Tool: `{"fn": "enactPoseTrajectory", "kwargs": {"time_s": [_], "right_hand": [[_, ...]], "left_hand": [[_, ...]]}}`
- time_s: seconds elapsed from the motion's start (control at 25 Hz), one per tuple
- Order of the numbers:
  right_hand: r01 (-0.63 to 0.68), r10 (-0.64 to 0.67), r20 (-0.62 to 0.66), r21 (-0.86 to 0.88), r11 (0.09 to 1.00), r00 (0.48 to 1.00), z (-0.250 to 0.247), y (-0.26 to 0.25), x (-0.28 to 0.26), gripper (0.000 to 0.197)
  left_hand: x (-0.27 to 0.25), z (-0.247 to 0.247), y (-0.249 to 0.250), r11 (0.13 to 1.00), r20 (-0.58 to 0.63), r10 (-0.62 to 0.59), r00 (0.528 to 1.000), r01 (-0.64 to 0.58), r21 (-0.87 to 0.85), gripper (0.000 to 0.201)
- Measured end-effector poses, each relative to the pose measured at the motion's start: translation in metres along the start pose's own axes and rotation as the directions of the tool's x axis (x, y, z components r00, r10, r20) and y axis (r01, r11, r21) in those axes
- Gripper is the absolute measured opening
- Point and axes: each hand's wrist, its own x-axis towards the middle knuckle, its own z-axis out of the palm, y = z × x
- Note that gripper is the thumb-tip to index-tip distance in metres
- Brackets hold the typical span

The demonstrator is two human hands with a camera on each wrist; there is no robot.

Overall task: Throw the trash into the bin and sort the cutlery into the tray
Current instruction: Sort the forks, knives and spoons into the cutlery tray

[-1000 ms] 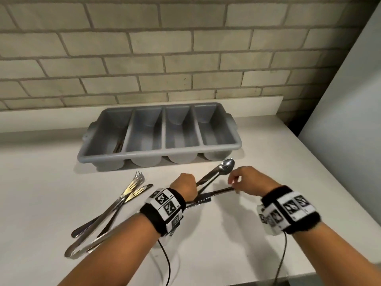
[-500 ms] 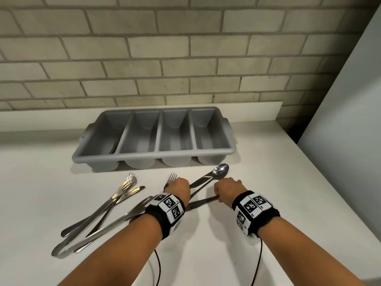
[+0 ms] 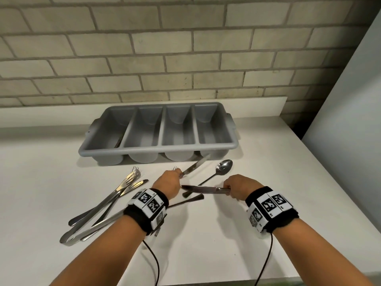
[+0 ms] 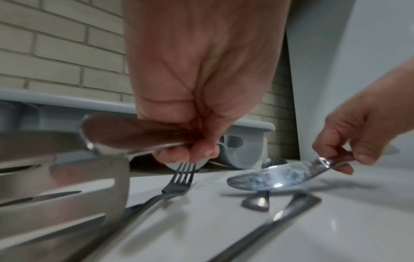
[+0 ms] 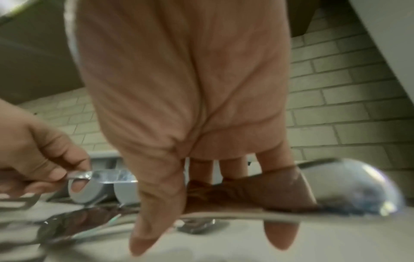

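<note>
The left hand (image 3: 168,183) is gripping a steel table knife (image 3: 194,166) by its handle, the blade pointing toward the grey four-compartment cutlery tray (image 3: 158,146) lying beyond both hands. The right hand (image 3: 240,188) is pinching a second knife (image 3: 206,189), which is lying level between the two hands. A spoon (image 3: 221,168) is resting on the counter (image 3: 206,240) just beyond that knife, its bowl toward the tray. Forks (image 3: 132,178) and tongs (image 3: 92,228) are lying to the left of the left hand.
</note>
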Motion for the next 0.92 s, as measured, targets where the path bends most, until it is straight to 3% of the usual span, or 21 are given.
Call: {"fn": "enactPoseTrajectory", "kwargs": {"time_s": [0.2, 0.32, 0.4, 0.48, 0.56, 0.68, 0.76, 0.84, 0.92], "right_hand": [[0.072, -0.022, -0.205, 0.24, 0.968, 0.978, -0.014, 0.027, -0.026, 0.02], [0.204, -0.009, -0.392, 0.46, 0.864, 0.92, -0.025, 0.027, -0.044, 0.023], [0.273, 0.014, -0.427, 0.603, 0.75, 0.904, -0.03, 0.019, -0.048, 0.03], [0.306, 0.026, -0.408, 0.724, 0.618, 0.913, -0.03, 0.008, -0.045, 0.023], [0.327, 0.008, -0.394, 0.776, 0.539, 0.919, -0.027, -0.008, -0.035, 0.016], [0.358, 0.022, -0.413, 0.814, 0.457, 0.911, -0.02, -0.035, -0.019, 0.026], [0.406, 0.07, -0.475, 0.811, 0.42, 0.877, -0.017, -0.048, -0.013, 0.038], [0.421, 0.145, -0.527, 0.791, 0.443, 0.837, -0.017, -0.057, -0.008, 0.043], [0.418, 0.151, -0.543, 0.769, 0.483, 0.826, -0.019, -0.064, -0.005, 0.043]], "left_hand": [[-0.012, -0.017, 0.0, 0.962, -0.103, -0.024, 0.994, -0.005, -0.272, 0.031], [-0.027, -0.014, 0.008, 0.95, -0.101, -0.034, 0.994, 0.001, -0.313, 0.029], [-0.038, -0.01, 0.014, 0.909, -0.084, -0.049, 0.995, 0.009, -0.417, 0.024], [-0.043, -0.005, 0.021, 0.768, -0.048, -0.034, 0.998, -0.005, -0.64, 0.025], [-0.045, -0.006, 0.032, 0.537, -0.043, 0.007, 0.999, -0.04, -0.843, 0.023], [-0.043, -0.012, 0.049, 0.306, -0.094, 0.098, 0.991, -0.12, -0.944, 0.02], [-0.042, -0.017, 0.058, 0.153, -0.069, 0.1, 0.993, -0.084, -0.985, 0.025], [-0.04, -0.018, 0.061, 0.071, -0.039, 0.081, 0.996, -0.045, -0.996, 0.028], [-0.036, -0.016, 0.06, 0.081, -0.037, 0.053, 0.998, -0.041, -0.996, 0.024]]}}
